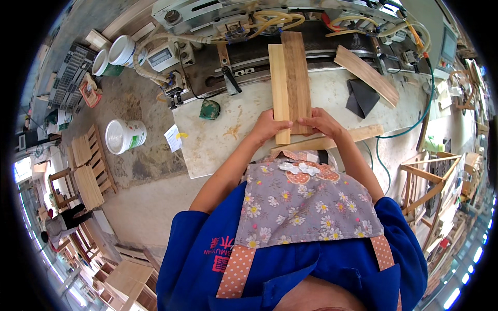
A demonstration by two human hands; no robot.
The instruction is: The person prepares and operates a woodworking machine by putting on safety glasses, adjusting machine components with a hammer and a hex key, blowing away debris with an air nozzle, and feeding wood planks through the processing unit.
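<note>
Two wooden slats, a pale one (280, 88) and a darker one (298, 78), lying side by side and touching on the pale stone surface (223, 140), far ends reaching the machine (270, 26). Left hand (268, 127): grip pinching the pale slat's near end. Right hand (320, 123): fingers on the darker slat's near end, seemingly pinching it. Another slat (365, 75) and a dark cloth (361, 97) to the right. White bucket (125, 136) on the floor.
</note>
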